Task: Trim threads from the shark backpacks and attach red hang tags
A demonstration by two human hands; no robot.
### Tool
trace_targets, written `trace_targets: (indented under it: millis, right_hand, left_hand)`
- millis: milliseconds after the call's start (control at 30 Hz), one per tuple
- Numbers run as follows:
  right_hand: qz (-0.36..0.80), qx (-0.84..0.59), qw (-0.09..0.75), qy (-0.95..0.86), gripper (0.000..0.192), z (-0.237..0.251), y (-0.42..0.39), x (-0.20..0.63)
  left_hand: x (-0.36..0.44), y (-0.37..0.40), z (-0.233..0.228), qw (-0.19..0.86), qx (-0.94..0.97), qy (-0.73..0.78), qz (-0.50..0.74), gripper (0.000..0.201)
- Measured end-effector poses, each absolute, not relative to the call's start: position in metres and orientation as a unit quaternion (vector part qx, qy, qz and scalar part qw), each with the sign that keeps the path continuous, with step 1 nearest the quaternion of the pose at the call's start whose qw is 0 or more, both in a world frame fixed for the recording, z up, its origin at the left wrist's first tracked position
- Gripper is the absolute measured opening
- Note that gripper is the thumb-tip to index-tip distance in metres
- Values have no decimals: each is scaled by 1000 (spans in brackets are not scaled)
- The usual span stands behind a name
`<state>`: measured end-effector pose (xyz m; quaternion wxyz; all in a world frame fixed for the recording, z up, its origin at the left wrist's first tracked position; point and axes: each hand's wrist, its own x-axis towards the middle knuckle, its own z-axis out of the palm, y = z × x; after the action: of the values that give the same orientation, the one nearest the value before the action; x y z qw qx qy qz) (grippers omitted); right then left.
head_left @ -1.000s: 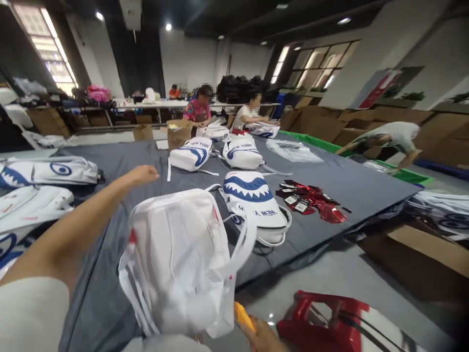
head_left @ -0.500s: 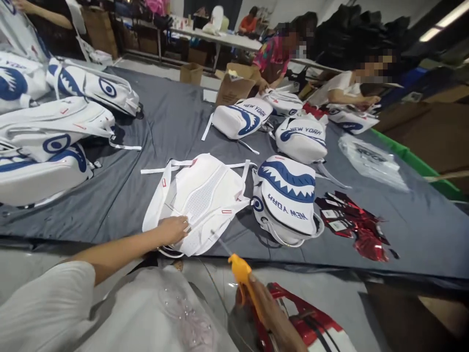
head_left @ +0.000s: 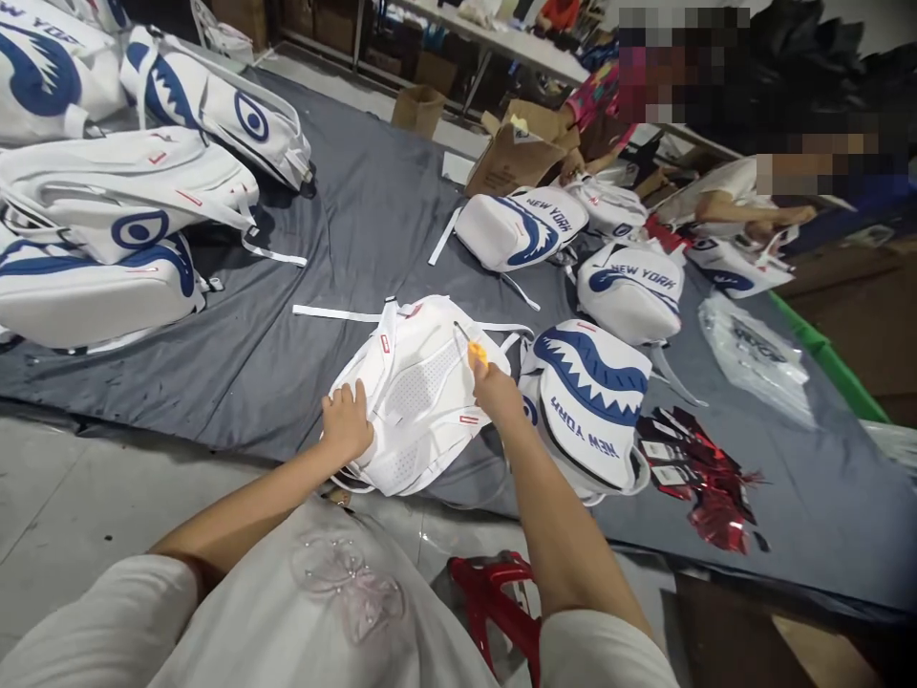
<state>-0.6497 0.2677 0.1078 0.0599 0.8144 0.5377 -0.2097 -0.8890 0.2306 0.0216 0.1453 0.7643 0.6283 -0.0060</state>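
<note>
A white backpack (head_left: 419, 382) lies back panel up at the table's near edge, its straps spread out. My left hand (head_left: 347, 420) grips its left side by the shoulder strap, fingers bent over the fabric. In my right hand (head_left: 496, 387) is an orange air blow gun (head_left: 477, 356), closed in the fingers above the backpack's right side. Its thin nozzle points up and left over the upper back panel. Right beside this bag lies another white backpack (head_left: 591, 401) with a blue toothed pattern and NEW YORK lettering.
Several more white backpacks (head_left: 129, 191) are piled at the left. Others (head_left: 522, 225) lie toward the back, near a cardboard box (head_left: 516, 158) and two people at work. Red shiny packets with tags (head_left: 702, 478) and a clear plastic bag (head_left: 756, 349) are on the right. A red stool (head_left: 501, 602) stands below.
My right hand has raised the air blow gun from below the table edge to over the backpack. My left hand has shifted to the bag's left side. The view has tilted down.
</note>
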Motion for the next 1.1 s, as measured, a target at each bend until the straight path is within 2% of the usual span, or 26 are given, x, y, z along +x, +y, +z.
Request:
trace_targets:
  millis: [100,167,300,367,500,567,633,767,900,933,1033,1100]
  right_hand:
    - [-277,775,98,560,49,105,266,-664]
    - [-301,755,106,573,46,106,257,-662]
    - [-221,805,96,542,55,114,254,-640]
    - [-234,797,103,547,52,114,262,-634]
    - [-219,808,93,538,56,110,290,-634]
    - [-211,815,86,533,58,110,305,-635]
    - [-238,802,90,541,54,114,315,-635]
    - [-265,787,106,547,54,133,305,-635]
    - [-476,648,151,576,56,155,274,-640]
    - [-482,646,149,573,56,159,268,-643]
    - [-402,708,127,566,52,163,262,-650]
    - [-416,687,137,580,52,165,264,-653]
  left_hand:
    - [-884,241,16,154,759,633,6,77]
    - [-889,240,15,177,757,628,35,71]
    - [-908,219,25,183,781,582,135,56]
    - [-910,211,27,208,780,565,168,56]
    - [-898,222,11,352,719,527,284,57]
    - [-890,240,-4,472,601,536,359,48]
    - [-885,259,-19,586,462,544,384,42]
    - [-888,287,-34,746,256,540,294,59]
    - [-895,301,-37,808,146,534,203,56]
    - [-896,303,-37,813,136,533,191,54]
    - [-896,305,-37,822,122,533,162,51]
    - [-894,304,-37,821,127,535,150,51]
